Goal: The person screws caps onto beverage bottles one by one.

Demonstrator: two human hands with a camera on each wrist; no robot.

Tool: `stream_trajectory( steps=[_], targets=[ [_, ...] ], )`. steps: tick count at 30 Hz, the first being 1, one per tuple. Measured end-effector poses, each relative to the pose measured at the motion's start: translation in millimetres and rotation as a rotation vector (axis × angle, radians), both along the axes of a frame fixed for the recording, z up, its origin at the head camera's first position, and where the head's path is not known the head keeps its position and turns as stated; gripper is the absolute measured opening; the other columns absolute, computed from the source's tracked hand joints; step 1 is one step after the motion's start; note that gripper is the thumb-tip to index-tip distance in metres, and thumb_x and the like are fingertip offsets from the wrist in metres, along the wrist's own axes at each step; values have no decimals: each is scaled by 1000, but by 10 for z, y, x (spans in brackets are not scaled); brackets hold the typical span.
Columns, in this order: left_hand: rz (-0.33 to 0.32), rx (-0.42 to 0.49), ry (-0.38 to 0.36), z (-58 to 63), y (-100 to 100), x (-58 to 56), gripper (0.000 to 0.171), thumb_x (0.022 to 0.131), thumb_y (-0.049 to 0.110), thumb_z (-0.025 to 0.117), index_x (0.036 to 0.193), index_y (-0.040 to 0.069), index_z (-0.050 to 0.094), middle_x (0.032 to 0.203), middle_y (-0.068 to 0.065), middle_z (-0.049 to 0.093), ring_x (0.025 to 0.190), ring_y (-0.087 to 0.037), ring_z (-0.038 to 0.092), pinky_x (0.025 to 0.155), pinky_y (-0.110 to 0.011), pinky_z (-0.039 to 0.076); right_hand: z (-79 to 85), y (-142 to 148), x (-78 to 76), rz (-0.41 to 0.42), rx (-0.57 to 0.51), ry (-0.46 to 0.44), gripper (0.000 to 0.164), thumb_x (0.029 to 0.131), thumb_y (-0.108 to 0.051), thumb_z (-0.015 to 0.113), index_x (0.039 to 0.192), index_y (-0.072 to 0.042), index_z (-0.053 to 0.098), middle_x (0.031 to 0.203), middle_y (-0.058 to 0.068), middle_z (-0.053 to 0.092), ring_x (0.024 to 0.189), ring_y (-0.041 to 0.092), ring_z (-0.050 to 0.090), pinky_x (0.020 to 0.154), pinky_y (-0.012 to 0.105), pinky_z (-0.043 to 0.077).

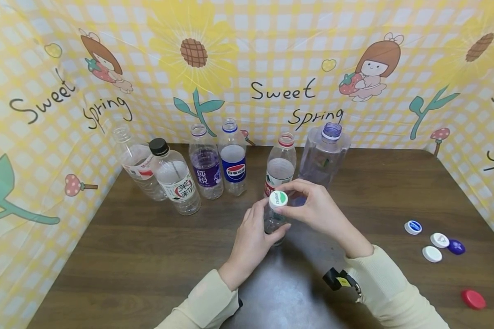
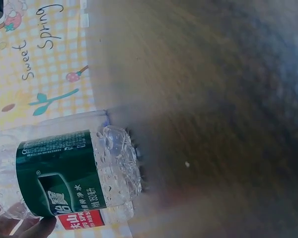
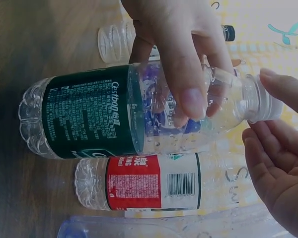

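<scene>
A clear plastic bottle with a dark green label stands upright on the table in front of me. My left hand grips its upper body, fingers on one side and thumb on the other. On its neck sits a white bottle cap with a green printed top. Thumb and fingers of my right hand pinch that cap from the side. The left wrist view shows the green label and the ridged base. Just behind is an uncapped bottle with a red and white label, partly hidden by my hands.
At the back left stand a black-capped bottle, an uncapped bottle, a purple-label bottle and a Pepsi bottle. A purple-tinted bottle is behind my right hand. Loose caps, including a red cap, lie at the right.
</scene>
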State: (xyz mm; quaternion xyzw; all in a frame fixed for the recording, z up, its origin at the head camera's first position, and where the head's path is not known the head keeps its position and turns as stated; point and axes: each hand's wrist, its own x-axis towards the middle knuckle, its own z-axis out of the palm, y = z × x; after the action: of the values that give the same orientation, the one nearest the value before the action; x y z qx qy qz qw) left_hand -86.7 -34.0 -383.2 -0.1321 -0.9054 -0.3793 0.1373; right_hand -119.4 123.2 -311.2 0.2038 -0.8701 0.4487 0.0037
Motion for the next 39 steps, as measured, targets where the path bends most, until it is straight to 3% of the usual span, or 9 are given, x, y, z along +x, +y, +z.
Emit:
stream_trajectory(
  steps=[6, 19, 33, 39],
  targets=[
    [15, -24, 53, -12, 4, 7, 66, 78, 32, 78, 128, 3, 47, 121, -12, 60, 106, -25, 59, 84, -40, 55, -12, -28, 0, -24, -19, -2, 34, 74, -12, 81, 104, -4, 68, 95, 9, 68, 81, 19, 62, 68, 23, 51],
    [29, -42, 79, -13, 14, 7, 66, 78, 34, 78, 128, 2, 49, 120, -11, 61, 103, -24, 60, 83, -39, 55, -22, -65, 18, -59, -47, -30, 32, 73, -9, 81, 99, -2, 64, 93, 11, 65, 80, 17, 59, 67, 21, 50],
    [49, -45, 89, -46, 5, -16, 67, 77, 37, 78, 127, 3, 49, 118, -12, 62, 103, -26, 60, 79, -41, 55, -102, -31, 2, -12, -109, -76, 44, 79, -13, 77, 120, -7, 62, 113, 9, 64, 97, 18, 59, 82, 26, 50],
    [34, -39, 70, -23, 0, -15, 67, 78, 36, 78, 128, 3, 48, 121, -12, 60, 105, -26, 59, 82, -41, 55, -81, -21, 16, -10, -123, -84, 42, 80, -13, 76, 120, -9, 63, 115, 7, 65, 100, 18, 59, 87, 33, 50]
  ],
)
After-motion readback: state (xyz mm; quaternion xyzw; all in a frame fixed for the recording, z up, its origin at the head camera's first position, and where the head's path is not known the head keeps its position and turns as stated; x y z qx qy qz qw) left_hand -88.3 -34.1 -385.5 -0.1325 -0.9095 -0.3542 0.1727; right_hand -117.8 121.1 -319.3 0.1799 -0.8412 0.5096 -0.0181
